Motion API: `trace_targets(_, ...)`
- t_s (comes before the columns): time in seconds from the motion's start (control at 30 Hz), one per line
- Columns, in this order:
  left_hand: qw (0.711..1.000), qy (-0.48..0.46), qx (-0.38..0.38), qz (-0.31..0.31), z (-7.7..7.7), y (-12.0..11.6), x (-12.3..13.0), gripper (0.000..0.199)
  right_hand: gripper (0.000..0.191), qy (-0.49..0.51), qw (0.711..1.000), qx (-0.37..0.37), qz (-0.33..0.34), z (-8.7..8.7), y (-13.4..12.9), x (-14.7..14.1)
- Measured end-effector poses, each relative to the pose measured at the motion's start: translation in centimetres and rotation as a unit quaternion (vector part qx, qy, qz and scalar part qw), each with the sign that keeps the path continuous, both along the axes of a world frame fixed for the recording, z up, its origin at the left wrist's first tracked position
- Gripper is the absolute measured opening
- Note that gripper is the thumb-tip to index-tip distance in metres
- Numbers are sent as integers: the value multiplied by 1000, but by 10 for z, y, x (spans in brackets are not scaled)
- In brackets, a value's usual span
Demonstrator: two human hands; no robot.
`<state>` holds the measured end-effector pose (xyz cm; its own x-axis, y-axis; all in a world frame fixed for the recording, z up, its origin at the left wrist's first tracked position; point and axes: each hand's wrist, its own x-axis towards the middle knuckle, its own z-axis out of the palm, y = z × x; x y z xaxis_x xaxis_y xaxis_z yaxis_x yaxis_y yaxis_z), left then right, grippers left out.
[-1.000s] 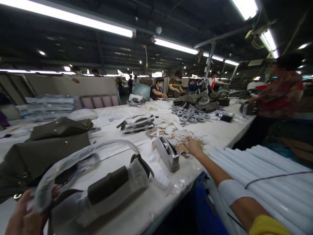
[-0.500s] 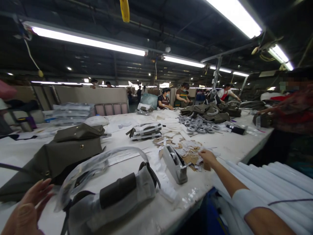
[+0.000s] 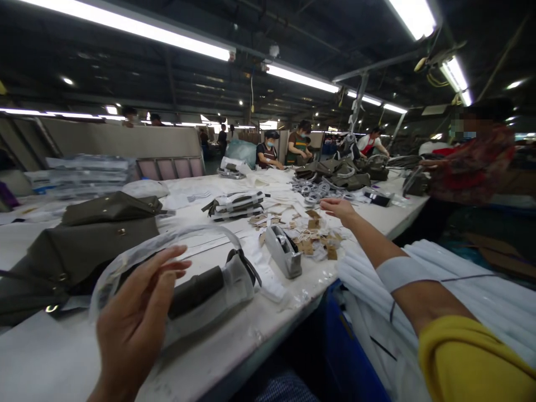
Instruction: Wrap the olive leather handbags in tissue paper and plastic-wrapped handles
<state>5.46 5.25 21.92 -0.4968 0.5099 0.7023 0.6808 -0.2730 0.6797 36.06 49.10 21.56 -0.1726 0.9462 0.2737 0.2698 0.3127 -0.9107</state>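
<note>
My left hand [image 3: 136, 315] is raised in front of a dark olive handbag [image 3: 199, 290] whose body and looped handle are covered in translucent wrapping. Its fingers are stretched out and hold nothing, and it hides part of the bag. Over a litter of brown and white paper scraps [image 3: 307, 245], my right hand [image 3: 341, 212] reaches out with extended fingers; I see nothing in them. Between the hands, a grey tape dispenser [image 3: 282, 254] stands on the white table [image 3: 234, 346]. A larger olive bag [image 3: 104, 240] lies at the left.
A wrapped bundle [image 3: 237, 205] and a heap of grey rings [image 3: 312, 192] lie farther back. Blue bin [image 3: 352, 346] and white padded rolls [image 3: 444, 268] flank the table's right edge. Several people work around, one person [image 3: 469, 156] at the right.
My left hand has moved right and up, in front of the wrapped handbag. My right hand has lifted off the scraps' near edge and reaches farther over the table. The view has shifted.
</note>
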Motion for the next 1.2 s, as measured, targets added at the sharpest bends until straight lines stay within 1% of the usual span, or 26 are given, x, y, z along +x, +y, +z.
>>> trace_targets(0.07,998,-29,-18,-49,9,14,21,37,40,13,1000,-6,8,10,-6,-1)
trace_targets(0.13,992,-39,-48,-108,11,31,33,39,39,21,1000,-6,16,17,-13,-2)
trace_targets(0.27,971,-42,-93,-214,7,75,44,36,35,22,999,5,31,29,-30,-7)
trace_targets(0.33,961,-47,-101,-254,5,101,50,35,35,21,999,10,42,33,-41,-10)
trace_targets(0.43,956,-22,-113,-269,0,139,61,31,37,24,997,14,68,38,-58,-15)
trace_targets(0.5,954,-11,-128,-272,-3,162,68,34,39,24,996,16,86,40,-70,-19)
trace_targets(0.63,949,0,-158,-274,-9,206,84,54,45,39,990,15,134,45,-94,-28)
trace_targets(0.7,946,-1,-172,-274,-15,225,91,66,47,55,985,12,165,47,-105,-33)
trace_targets(0.73,944,-5,-179,-276,-19,234,94,67,48,64,982,11,177,48,-111,-35)
trace_targets(0.77,941,-13,-186,-281,-24,241,96,64,48,72,980,12,185,49,-116,-38)
trace_targets(0.83,933,-37,-203,-297,-32,253,100,43,48,91,977,16,194,48,-124,-40)
trace_targets(0.9,920,-72,-219,-316,-40,260,103,18,49,103,976,32,190,40,-129,-38)
trace_targets(0.93,913,-94,-226,-325,-43,262,104,11,50,101,977,45,184,34,-129,-36)
trace_targets(1.0,901,-142,-233,-338,-47,266,105,11,54,71,981,75,164,15,-128,-31)
trace_targets(1.1,887,-209,-234,-339,-49,273,106,14,59,8,987,104,120,-21,-122,-24)
trace_targets(1.13,883,-227,-235,-338,-50,277,107,16,59,3,989,99,106,-33,-119,-23)
trace_targets(1.2,873,-256,-239,-338,-51,286,109,20,56,34,994,50,95,-51,-115,-22)
